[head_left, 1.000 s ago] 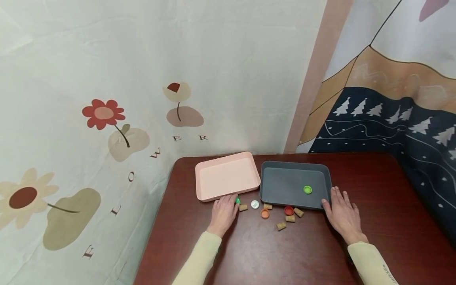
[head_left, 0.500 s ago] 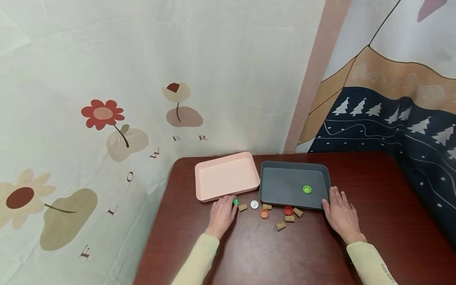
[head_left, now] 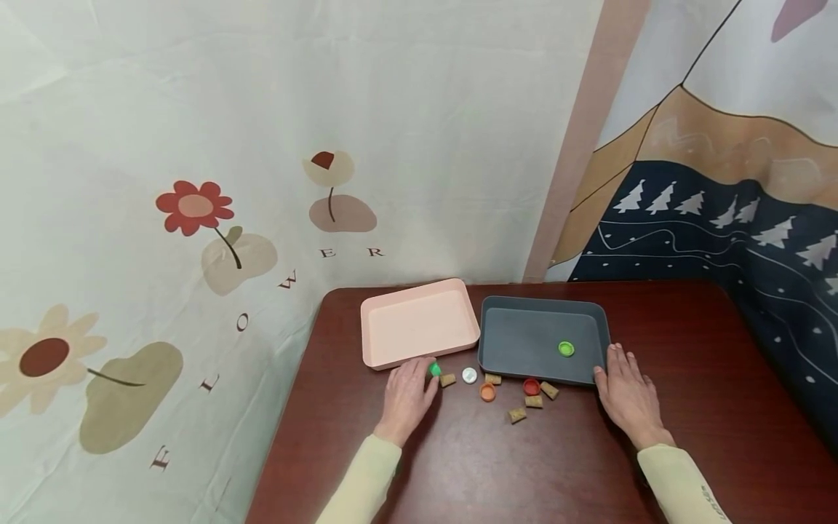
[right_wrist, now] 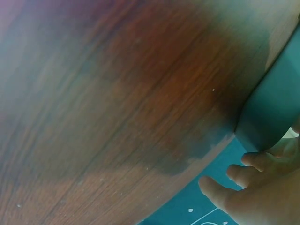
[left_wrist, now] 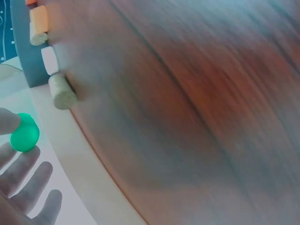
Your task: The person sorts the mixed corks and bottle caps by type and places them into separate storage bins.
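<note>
My left hand (head_left: pixel 406 399) pinches a green bottle cap (left_wrist: pixel 25 133) between thumb and forefinger, at the front edge of the pink tray (head_left: pixel 380 360). In the left wrist view the other fingers are spread apart. Just right of that cap lies a cork piece (head_left: pixel 448 380), then a white cap (head_left: pixel 469 375). My right hand (head_left: pixel 630 399) rests by the right front corner of the grey tray (head_left: pixel 517 349), its fingers extended along the outer side. Inside the grey tray lies a light green cap (head_left: pixel 566 349).
In front of the trays lie an orange cap (head_left: pixel 487 392), a red cap (head_left: pixel 532 387) and several cork pieces (head_left: pixel 517 415) on the dark red table (head_left: pixel 471 473). The trays stand side by side near the back edge, where a printed curtain (head_left: pixel 425 182) hangs.
The green cap shows slightly more beside the left fingers. Otherwise only a slight shift of the camera shows; the right hand stays by the grey tray.
</note>
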### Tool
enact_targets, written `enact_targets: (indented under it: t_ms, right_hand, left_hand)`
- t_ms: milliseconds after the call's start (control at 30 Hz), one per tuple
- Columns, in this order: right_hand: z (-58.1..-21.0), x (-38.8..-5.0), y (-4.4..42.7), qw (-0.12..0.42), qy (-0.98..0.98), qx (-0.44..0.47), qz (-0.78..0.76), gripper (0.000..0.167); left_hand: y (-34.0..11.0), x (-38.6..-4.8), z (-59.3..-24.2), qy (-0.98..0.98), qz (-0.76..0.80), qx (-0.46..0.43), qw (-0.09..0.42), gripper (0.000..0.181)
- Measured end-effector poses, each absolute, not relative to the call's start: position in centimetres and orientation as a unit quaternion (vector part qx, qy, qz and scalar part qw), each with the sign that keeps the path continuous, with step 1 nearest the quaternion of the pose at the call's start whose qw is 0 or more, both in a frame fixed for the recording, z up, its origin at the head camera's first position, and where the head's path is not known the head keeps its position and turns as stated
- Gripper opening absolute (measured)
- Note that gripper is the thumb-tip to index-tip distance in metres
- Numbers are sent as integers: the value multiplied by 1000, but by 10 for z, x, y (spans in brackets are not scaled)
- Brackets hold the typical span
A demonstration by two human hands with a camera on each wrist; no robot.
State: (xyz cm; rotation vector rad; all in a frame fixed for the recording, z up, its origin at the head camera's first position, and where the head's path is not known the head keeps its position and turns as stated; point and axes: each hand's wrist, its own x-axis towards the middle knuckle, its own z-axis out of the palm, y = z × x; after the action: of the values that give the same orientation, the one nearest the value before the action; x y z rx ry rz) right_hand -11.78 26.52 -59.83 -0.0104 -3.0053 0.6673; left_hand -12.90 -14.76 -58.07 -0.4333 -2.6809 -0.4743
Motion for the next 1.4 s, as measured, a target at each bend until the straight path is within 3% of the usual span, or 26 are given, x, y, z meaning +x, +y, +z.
enact_targets:
  t_ms: [267, 667, 1000, 1400]
  right_hand:
    - [-600, -118, 266, 29, -975, -6, 218, 65]
    - [-600, -118, 265, 27, -975, -11, 219, 66]
    - [-598, -118, 266, 18, -975, -11, 222, 67]
    - [-597, -119, 269, 20, -976, 4, 215, 67]
  left_hand:
    - [-127, -130, -574, -935, -202, -171, 237, 35]
    - [-82, -138, -567, -922, -233, -199, 235, 30]
    - [-42, -158, -572, -937, -221, -217, 161, 27]
    - [-6, -189, -572, -955, -156, -222, 117, 24]
